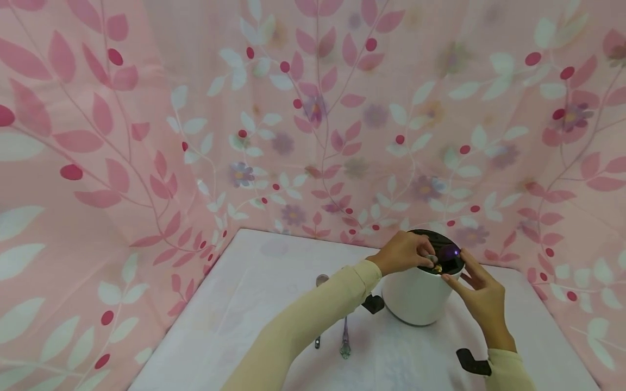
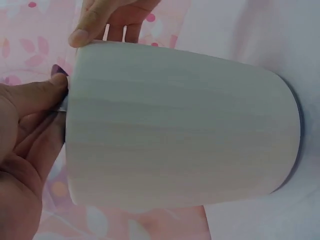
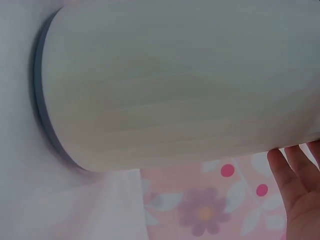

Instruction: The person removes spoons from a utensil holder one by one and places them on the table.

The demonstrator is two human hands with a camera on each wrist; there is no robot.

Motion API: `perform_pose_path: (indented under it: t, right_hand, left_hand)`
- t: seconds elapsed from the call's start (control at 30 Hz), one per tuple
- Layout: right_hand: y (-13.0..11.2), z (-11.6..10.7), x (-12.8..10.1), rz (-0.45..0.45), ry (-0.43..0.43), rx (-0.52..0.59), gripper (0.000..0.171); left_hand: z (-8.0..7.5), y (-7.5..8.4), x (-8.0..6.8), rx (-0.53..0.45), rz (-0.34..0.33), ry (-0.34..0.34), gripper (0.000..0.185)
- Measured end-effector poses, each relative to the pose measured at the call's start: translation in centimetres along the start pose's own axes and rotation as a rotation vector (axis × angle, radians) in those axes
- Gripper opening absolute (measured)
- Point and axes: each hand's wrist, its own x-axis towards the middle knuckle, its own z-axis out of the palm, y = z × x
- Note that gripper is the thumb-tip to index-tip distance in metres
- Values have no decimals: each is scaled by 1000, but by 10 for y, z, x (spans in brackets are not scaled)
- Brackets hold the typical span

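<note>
A: Taking the white container [image 1: 418, 296] as the landmark, what is being seen to its left?

B: Two pieces of cutlery [image 1: 332, 320] are being left lying on the table [image 1: 235, 326], well apart from the container; one looks like a spoon, the other cannot be told. The container itself is being kept upright on the table, towards the far right corner

A: And at its mouth?

B: The left hand [image 1: 403, 252] is being curled over the near-left rim, its fingers clamped on something small and grey; in the left wrist view a thin metal piece and a purple edge are being pinched against the rim by the thumb [image 2: 55, 85]. A purple object [image 1: 449, 252] is being held at the dark opening. The right hand [image 1: 476, 293] is being kept at the right rim, fingers slightly apart and straight, only touching

A: What risk is being run?

B: Probably the container is being pushed unevenly at its top, so it could be tipped or slid; the pinched piece could also be dropped inside

A: Any writing?

B: None is being shown; the wall is plain in both wrist views
</note>
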Motion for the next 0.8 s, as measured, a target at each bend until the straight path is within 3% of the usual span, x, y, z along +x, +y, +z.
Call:
perform_pose_path:
  t: [0.1, 0.23, 0.37, 0.43, 0.6, 0.8]
  right_hand:
    - [-5, 0, 0, -3, -5, -1, 70]
    - [-6, 1, 1, 19, 6, 17, 70]
    - [-6, 1, 0, 21, 12, 24, 69]
    - [-9, 1, -1, 17, 9, 16, 69]
    - [-10, 2, -1, 12, 4, 9, 69]
    - [-9, 2, 0, 9, 2, 2, 69]
  left_hand:
    - [-4, 3, -2, 2, 17, -57, 12]
    - [-10, 3, -4, -26, 33, -125, 17]
    - [-10, 1, -6, -64, 10, -97, 19]
    - [-8, 0, -8, -155, -36, -56, 17]
    - [-3, -3, -11, -496, -132, 49, 14]
    - [-8, 3, -11, -709, -136, 73, 15]
